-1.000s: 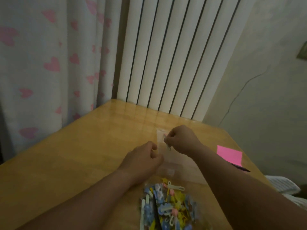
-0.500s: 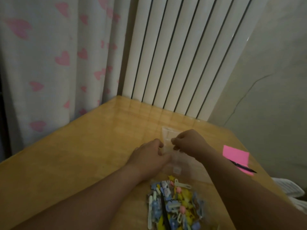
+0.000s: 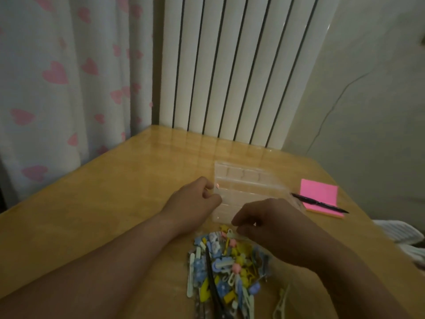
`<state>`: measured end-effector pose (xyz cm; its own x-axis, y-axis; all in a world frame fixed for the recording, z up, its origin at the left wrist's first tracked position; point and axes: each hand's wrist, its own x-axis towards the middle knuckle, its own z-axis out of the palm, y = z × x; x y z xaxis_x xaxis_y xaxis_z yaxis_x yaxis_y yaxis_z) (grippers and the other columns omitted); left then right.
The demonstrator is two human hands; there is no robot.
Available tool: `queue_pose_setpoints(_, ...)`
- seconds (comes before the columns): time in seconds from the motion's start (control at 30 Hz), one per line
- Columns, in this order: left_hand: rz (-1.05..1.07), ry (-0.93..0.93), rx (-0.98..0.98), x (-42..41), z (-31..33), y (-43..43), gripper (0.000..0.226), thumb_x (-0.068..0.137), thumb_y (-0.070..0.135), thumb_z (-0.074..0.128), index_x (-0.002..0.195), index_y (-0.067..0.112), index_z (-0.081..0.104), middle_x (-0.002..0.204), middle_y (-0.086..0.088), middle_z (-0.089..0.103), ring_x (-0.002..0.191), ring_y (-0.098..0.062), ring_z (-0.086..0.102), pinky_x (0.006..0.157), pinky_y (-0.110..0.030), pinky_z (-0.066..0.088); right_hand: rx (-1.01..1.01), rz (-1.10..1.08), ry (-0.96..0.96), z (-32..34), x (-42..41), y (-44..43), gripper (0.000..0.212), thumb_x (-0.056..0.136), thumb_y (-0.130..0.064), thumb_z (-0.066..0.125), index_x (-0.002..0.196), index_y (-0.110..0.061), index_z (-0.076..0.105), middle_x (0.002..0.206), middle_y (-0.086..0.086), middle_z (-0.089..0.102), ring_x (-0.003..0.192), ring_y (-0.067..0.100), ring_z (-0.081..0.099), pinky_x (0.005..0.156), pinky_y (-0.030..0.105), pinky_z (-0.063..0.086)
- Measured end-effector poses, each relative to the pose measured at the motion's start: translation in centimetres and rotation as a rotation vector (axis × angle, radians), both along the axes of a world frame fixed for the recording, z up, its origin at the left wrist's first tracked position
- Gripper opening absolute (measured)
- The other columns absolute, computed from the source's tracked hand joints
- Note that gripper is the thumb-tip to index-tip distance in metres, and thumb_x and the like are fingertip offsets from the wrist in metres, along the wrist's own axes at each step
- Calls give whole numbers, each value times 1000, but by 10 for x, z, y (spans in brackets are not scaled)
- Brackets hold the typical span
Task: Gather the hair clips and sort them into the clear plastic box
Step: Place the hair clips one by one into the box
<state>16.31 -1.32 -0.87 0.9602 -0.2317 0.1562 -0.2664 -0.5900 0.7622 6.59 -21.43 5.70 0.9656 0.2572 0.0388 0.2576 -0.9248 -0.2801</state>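
Left hand (image 3: pixel 193 203): the fingers are curled and the grip pinches the left edge of the clear plastic box (image 3: pixel 248 189).
Right hand (image 3: pixel 271 224): it hangs over the near edge of the box, with the fingertips bent down at the far end of the pile of hair clips (image 3: pixel 225 268). Whether this grip holds a clip, I cannot tell.
Clear plastic box: it lies flat on the counter (image 3: pixel 103 215), between the two hands and the radiator (image 3: pixel 230 65); its small compartments are visible through the plastic.
Hair clips: a mixed pile of blue, yellow, pink and white ones, just on the near side of the box, between the two forearms.
Loose clip (image 3: pixel 281 302): one pale clip lies alone, to the right of the pile.
Pink sticky notes (image 3: pixel 319 192): they are to the right of the box, with a black pen (image 3: pixel 319 203) lying across them.
Curtain (image 3: pixel 57 77): white with pink hearts, at the left behind the counter.
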Motion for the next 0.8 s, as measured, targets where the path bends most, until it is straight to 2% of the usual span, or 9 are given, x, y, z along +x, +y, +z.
queue_pose_setpoints(0.13, -4, 1, -17, 0, 1, -1, 36, 101, 46, 60, 132, 28, 59, 102, 13, 66, 94, -10, 64, 83, -36, 52, -124, 41, 12, -3, 2, -5, 26, 99, -33, 67, 123, -39, 74, 116, -20, 73, 99, -1, 64, 91, 26, 57)
queue_pose_setpoints(0.3, -1, -2, -30, -1, 1, -1, 35, 102, 44, 60, 132, 26, 59, 102, 11, 66, 94, -11, 64, 87, -37, 53, -160, 59, 1, -7, 1, -5, 18, 99, -38, 66, 115, -36, 74, 111, -15, 71, 97, 5, 64, 89, 32, 58)
queue_pose_setpoints(0.4, 1, -7, -35, -2, 1, 0, 36, 102, 46, 60, 132, 26, 59, 103, 11, 65, 95, -12, 64, 90, -40, 53, 10, 45, -2, -3, 3, -12, 7, 99, -37, 68, 103, -34, 73, 99, -15, 69, 88, 0, 63, 78, 19, 54)
queue_pose_setpoints(0.5, -3, -8, -33, -2, 2, 0, 36, 104, 46, 58, 134, 26, 58, 104, 11, 64, 95, -11, 63, 90, -40, 53, 377, -23, 0, 3, 4, -17, 3, 98, -26, 71, 97, -24, 72, 89, -4, 74, 72, 3, 67, 61, 16, 52)
queue_pose_setpoints(0.57, 0, -7, -28, -3, 2, -1, 36, 104, 46, 58, 135, 27, 58, 105, 12, 63, 96, -10, 63, 90, -39, 53, 538, -50, 45, 3, 3, -18, 2, 99, -19, 70, 99, -17, 72, 90, 1, 78, 66, 7, 68, 57, 15, 50)
queue_pose_setpoints(0.7, 6, -9, -24, -3, 1, 0, 36, 104, 46, 58, 135, 27, 58, 104, 12, 63, 94, -10, 63, 88, -38, 52, 623, -68, 103, 1, 4, -18, 6, 100, -14, 68, 104, -15, 72, 93, 2, 80, 66, 12, 67, 59, 26, 53)
queue_pose_setpoints(0.8, 8, -8, -19, -2, 1, 0, 37, 103, 47, 58, 134, 27, 59, 104, 12, 64, 94, -11, 63, 89, -39, 53, 676, -66, 127, 1, 4, -18, 13, 100, -8, 64, 107, -14, 73, 94, 1, 81, 67, 14, 66, 58, 27, 53)
